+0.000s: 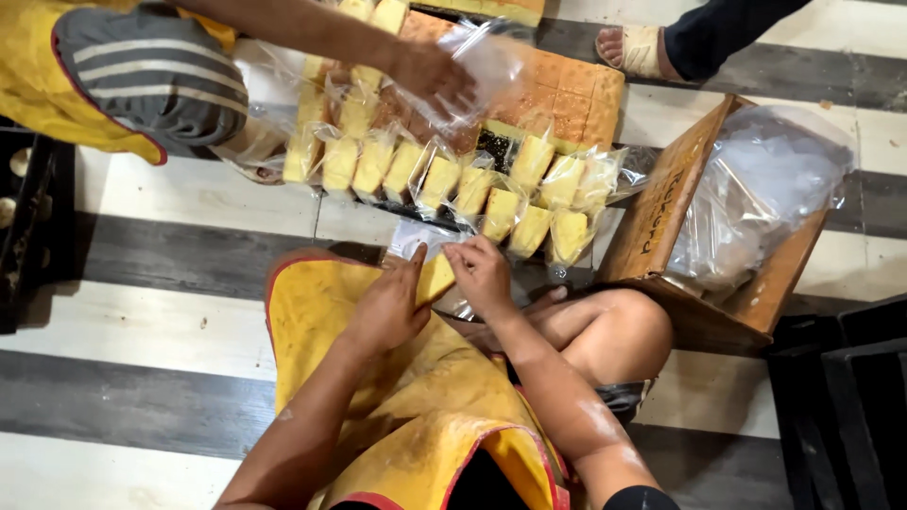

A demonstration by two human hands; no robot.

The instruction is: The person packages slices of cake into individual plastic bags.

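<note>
My left hand [389, 304] and my right hand [483, 276] meet over my lap, both gripping one yellow cake slice [436, 278] with a clear plastic bag [416, 236] around it. Just beyond my hands a row of bagged cake slices [444, 179] lies on the striped floor. Behind that row sits a large slab of brown-topped cake [557, 94]. Another person's hand [430, 76] reaches in from the upper left and holds a clear bag [491, 61] over the slab.
A cardboard box [661, 208] full of clear plastic bags [765, 189] stands to the right. Someone's sandalled foot [638, 49] is at the top. A dark crate [28, 217] sits at the left edge, another dark crate [841, 378] at the lower right.
</note>
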